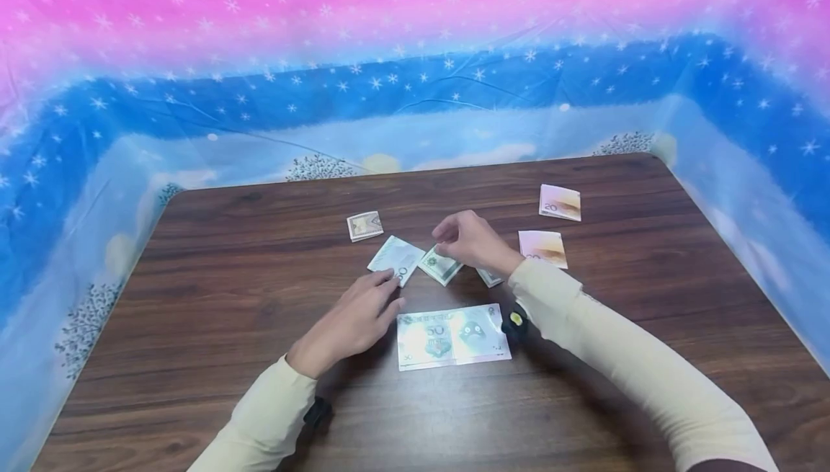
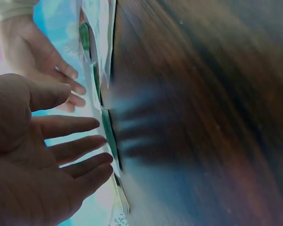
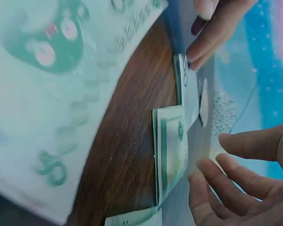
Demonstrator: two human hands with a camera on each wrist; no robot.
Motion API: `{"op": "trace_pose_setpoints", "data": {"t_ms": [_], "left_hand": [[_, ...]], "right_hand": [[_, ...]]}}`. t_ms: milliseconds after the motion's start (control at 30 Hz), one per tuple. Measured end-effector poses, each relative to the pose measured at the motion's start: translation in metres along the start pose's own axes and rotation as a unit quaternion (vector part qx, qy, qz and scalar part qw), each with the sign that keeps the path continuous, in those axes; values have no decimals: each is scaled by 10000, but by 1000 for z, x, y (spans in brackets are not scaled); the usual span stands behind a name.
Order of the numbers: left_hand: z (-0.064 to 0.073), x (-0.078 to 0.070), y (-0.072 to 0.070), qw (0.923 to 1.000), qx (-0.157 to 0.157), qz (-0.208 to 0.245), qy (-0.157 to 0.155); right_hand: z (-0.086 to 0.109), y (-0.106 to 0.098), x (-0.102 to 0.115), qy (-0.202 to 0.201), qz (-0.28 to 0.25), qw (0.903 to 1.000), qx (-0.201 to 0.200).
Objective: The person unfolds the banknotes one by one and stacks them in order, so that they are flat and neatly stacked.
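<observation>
My left hand [image 1: 350,317] has its fingers extended, the fingertips at the near edge of a folded pale green 50 banknote [image 1: 394,256]. Over a second folded green banknote [image 1: 441,268] hovers my right hand [image 1: 478,241]. Its thumb and fingers are loosely bent and apart, and nothing lies between them in the right wrist view. A third folded green banknote [image 1: 491,277] is partly hidden under the right wrist. Nearer to me, an unfolded 50 banknote [image 1: 454,357] with a cartoon face lies flat, its crease running across the middle.
Two folded pinkish 20 banknotes [image 1: 560,202] lie at the right, the nearer one partly covered by the right forearm. A small folded brownish banknote [image 1: 365,225] sits farther back left. The dark wooden table [image 1: 214,299] is surrounded by a pink and blue patterned cloth [image 1: 415,90].
</observation>
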State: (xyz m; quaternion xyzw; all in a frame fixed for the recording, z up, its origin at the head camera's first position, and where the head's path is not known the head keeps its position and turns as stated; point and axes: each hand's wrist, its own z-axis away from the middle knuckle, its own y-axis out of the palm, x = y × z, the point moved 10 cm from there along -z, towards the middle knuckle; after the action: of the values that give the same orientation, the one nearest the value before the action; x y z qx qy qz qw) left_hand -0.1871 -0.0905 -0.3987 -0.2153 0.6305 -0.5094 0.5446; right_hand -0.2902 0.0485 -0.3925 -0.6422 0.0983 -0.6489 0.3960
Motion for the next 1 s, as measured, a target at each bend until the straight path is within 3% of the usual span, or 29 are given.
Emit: {"op": "trace_pose_setpoints", "data": {"t_ms": [233, 533, 1000], "left_hand": [[-9, -1, 9, 9991, 402, -85, 136], [-22, -3, 7, 9982, 502, -209, 254], [-25, 0, 6, 9983, 515, -217, 164]], "right_hand": [[-19, 10, -4, 257, -199, 9993, 175], [-32, 17, -4, 553, -483, 9971, 208], [-41, 15, -11, 1056, -1234, 9867, -38]]}}
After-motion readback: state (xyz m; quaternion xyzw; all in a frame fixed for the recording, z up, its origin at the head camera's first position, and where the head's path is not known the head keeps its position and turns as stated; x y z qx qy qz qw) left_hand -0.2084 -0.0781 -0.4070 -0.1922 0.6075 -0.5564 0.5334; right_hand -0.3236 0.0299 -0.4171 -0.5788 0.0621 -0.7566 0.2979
